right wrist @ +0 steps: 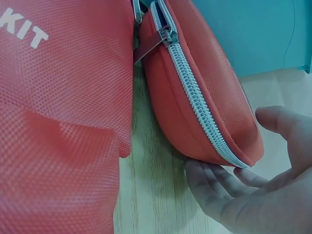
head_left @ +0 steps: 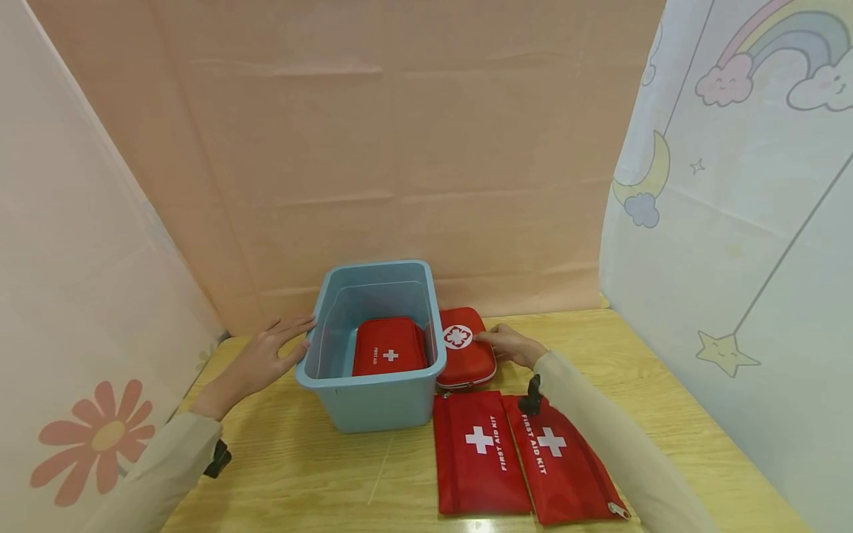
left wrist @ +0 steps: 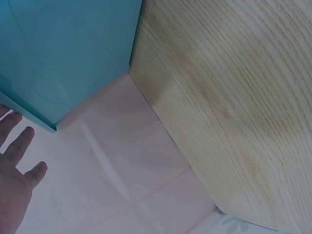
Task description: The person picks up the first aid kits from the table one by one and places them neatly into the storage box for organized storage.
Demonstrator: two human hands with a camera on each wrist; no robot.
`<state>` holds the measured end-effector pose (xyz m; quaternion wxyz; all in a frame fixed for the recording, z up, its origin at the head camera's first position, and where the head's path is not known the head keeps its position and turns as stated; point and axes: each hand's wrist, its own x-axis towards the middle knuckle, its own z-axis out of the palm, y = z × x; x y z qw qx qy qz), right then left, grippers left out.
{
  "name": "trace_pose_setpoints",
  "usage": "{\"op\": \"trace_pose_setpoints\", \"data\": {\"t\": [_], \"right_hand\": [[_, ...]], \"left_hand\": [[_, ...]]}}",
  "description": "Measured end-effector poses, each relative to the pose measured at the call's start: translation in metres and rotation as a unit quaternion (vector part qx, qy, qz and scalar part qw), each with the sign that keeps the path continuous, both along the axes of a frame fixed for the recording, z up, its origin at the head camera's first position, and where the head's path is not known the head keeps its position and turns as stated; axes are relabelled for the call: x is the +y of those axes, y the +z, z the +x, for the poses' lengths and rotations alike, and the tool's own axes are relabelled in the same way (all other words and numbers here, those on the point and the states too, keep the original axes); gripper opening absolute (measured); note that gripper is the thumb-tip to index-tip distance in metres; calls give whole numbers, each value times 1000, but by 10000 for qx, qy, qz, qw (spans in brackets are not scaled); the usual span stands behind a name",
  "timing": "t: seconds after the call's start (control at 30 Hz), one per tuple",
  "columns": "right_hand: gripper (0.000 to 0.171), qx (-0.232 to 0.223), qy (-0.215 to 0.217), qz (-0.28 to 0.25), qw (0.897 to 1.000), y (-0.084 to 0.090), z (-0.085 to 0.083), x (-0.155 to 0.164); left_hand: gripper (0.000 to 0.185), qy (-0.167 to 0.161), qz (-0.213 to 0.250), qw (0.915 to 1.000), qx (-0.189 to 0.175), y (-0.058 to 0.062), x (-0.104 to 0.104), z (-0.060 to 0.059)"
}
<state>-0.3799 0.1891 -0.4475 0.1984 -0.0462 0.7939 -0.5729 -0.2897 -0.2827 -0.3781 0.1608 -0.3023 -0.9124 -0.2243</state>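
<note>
A light blue plastic bin (head_left: 373, 407) stands on the table with a red first aid pouch (head_left: 373, 363) lying inside it. At the bin's left rim is my left hand (head_left: 266, 357), fingers extended against it. To the right of the bin lies a red hard-shell first aid case (head_left: 472, 363) with a white round emblem and a silver zipper. My right hand (head_left: 509, 345) holds the case's right edge; in the right wrist view the thumb is at its top face and the fingers (right wrist: 200, 180) reach under its side.
Two flat red first aid kit bags, one on the left (head_left: 466, 474) and one on the right (head_left: 566, 481), lie in front of the case, the latter partly under my right forearm. The wooden table (head_left: 300, 474) is bordered by a peach cloth (head_left: 400, 148) behind and patterned sheets at both sides.
</note>
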Motion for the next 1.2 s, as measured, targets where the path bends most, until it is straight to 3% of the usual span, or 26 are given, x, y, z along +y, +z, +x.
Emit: {"op": "trace_pose_setpoints", "data": {"t": [0.3,0.47,0.87,1.2], "right_hand": [[50,-9,-433,185,9989,0,-1,0],[58,29,-347,267,9990,1,-2,1],[66,157,-424,161,9988,1,-3,6],[61,189,-530,-91,9984,-1,-5,12]], "left_hand": [[47,45,-33,10000,-18,0,-1,1],[46,64,-32,10000,-2,0,-1,0],[47,19,7,10000,-52,1,0,0],[46,8,-23,10000,-15,-1,0,-1]]}}
